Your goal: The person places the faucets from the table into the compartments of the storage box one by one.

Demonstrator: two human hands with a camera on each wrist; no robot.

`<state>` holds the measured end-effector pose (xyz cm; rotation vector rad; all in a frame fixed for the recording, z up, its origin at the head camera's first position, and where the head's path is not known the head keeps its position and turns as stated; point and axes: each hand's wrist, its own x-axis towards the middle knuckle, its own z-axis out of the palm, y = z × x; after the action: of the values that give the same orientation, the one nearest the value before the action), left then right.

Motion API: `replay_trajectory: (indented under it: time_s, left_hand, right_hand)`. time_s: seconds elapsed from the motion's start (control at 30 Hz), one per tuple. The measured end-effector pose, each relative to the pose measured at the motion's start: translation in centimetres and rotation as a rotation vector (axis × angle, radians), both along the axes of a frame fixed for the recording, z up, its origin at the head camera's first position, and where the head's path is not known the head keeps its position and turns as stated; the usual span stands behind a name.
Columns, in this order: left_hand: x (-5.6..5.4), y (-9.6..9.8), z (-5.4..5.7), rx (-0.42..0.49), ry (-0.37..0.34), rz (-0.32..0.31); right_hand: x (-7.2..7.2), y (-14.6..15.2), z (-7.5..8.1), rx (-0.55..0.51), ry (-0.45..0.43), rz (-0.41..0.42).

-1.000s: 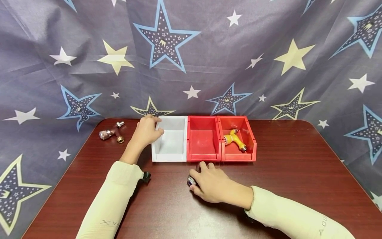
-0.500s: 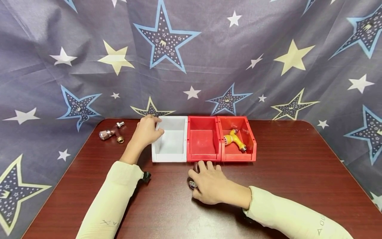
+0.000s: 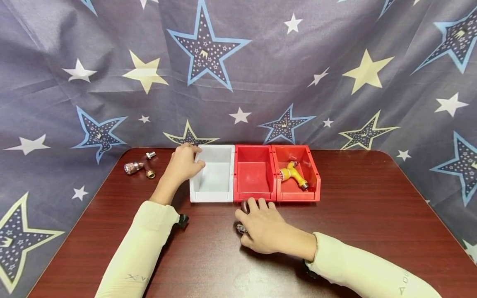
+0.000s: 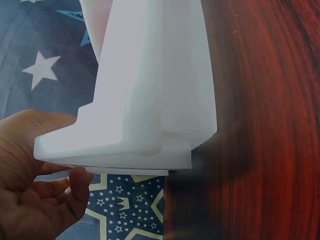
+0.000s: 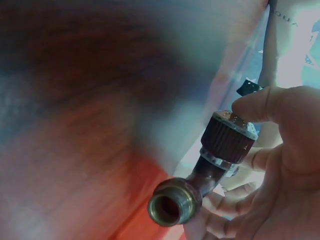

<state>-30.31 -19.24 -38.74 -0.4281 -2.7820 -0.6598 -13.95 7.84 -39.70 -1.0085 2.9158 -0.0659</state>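
My left hand grips the back left corner of the white bin. In the left wrist view the thumb lies on one side of the bin's wall and curled fingers show on the other. My right hand holds a dark brown tap just in front of the middle red bin. Most of that tap is hidden from above. The right wrist view shows its ribbed knob against the thumb and its threaded brass outlet pointing away from the palm.
A yellow tap lies in the right-hand red bin, which adjoins the middle one. Another brown tap lies at the back left of the wooden table. Star-patterned cloth hangs behind.
My right hand has shifted slightly and the tap has turned a little within its fingers, close to the table. The left hand stays on the white bin.
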Motion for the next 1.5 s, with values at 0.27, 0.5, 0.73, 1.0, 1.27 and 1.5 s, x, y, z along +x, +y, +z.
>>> replay_trajectory:
  time_s: [0.27, 0.5, 0.73, 1.0, 1.27, 1.5]
  left_hand:
    - [-0.1, 0.1, 0.0, 0.0, 0.005, -0.002]
    - [-0.1, 0.1, 0.0, -0.001, 0.006, -0.003]
    - [-0.2, 0.0, -0.1, -0.003, 0.004, 0.003]
    - [-0.1, -0.2, 0.1, -0.017, 0.015, -0.019]
    - [-0.2, -0.2, 0.1, -0.025, 0.026, -0.034]
    - [-0.2, -0.2, 0.1, -0.027, 0.014, -0.025]
  right_hand:
    - [-0.5, 0.5, 1.3, -0.063, 0.069, -0.003]
    - [-1.2, 0.7, 1.9, -0.053, 0.145, -0.036]
    - [-2.2, 0.7, 2.8, -0.057, 0.179, -0.071]
    - [-3.8, 0.2, 4.2, -0.049, 0.156, -0.163]
    - [-5.8, -0.5, 4.7, -0.057, 0.111, -0.263]
    - [-7.4, -1.0, 4.8, -0.074, 0.055, -0.325]
